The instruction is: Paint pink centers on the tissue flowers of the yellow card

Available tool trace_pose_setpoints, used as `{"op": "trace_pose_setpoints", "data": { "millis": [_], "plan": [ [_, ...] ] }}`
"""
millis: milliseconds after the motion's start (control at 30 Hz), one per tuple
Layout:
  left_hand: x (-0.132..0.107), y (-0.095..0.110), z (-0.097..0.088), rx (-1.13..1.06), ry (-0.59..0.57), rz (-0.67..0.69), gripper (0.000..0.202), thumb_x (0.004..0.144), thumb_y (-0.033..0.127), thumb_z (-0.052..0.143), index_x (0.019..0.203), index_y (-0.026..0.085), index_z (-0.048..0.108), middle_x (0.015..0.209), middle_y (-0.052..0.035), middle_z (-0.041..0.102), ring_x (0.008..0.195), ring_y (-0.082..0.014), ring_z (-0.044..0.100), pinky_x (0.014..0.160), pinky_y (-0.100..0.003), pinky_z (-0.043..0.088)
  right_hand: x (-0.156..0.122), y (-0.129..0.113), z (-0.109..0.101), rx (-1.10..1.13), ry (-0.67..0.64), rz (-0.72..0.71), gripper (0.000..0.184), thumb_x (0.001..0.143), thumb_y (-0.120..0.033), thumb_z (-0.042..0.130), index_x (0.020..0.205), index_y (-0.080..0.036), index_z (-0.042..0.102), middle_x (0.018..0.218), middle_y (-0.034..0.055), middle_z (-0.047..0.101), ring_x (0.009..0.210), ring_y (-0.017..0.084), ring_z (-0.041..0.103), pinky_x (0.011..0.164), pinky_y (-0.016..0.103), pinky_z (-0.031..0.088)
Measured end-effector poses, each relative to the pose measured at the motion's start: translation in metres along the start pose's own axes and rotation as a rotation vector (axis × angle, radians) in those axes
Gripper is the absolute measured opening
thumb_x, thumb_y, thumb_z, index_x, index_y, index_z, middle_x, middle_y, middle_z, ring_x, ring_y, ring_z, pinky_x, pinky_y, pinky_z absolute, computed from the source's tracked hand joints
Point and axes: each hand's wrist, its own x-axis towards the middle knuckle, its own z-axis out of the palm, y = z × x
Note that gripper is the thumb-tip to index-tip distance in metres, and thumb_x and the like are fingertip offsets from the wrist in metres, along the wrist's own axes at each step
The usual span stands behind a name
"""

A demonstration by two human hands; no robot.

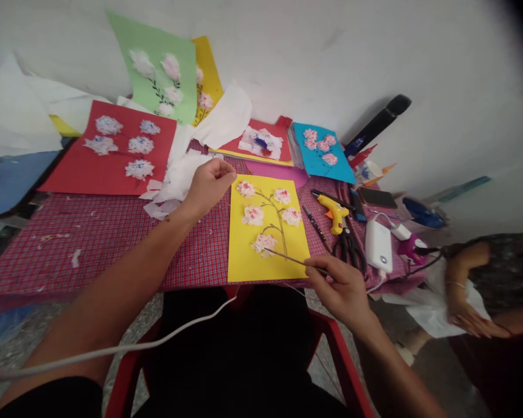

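A yellow paper sheet (248, 264) lies at the table's front edge, bearing several crumpled white-and-pink paper flowers and a drawn dark stem with branches. At its top left corner is my left hand (211, 183), thumb and fingers pinched together on the corner. My right hand (340, 284), off the sheet's lower right edge, grips a thin dark stick (290, 258) that looks like a fine paintbrush. The tip points left and meets the lowest flower (264, 244); whether it presses on it I cannot tell.
Right of the sheet lie a patterned pen (317, 229), a yellow glue gun (335, 213), black scissors (350, 249) and a white power bank (378, 247). Red (74, 168), green (154, 40) and blue (331, 165) flower sheets stand behind. Another person's hands (470, 316) rest at right.
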Motion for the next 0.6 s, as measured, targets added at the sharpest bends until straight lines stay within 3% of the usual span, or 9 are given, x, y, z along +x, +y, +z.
{"op": "trace_pose_setpoints", "data": {
  "millis": [400,600],
  "plan": [
    [0.002,-0.004,0.0,-0.001,0.002,0.0,0.006,0.083,0.019,0.071,0.083,0.021,0.064,0.069,0.0012,0.06,0.058,-0.0104,0.05,0.05,-0.025,0.037,0.006,-0.005,0.009,0.008,0.007,-0.087,0.013,0.094,-0.014,0.066,0.096,-0.023,0.074,0.082,0.0009,0.078,0.069,0.016,0.074,0.064,0.026,0.056],
    [0.004,-0.008,0.0,0.003,-0.002,0.002,0.006,0.084,0.02,0.071,0.084,0.021,0.065,0.07,0.0007,0.061,0.059,-0.0104,0.051,0.051,-0.024,0.039,0.017,-0.004,0.003,0.002,0.059,-0.067,0.012,0.094,-0.015,0.067,0.099,-0.023,0.074,0.084,0.0007,0.078,0.069,0.015,0.073,0.063,0.026,0.055]
  ]
}}
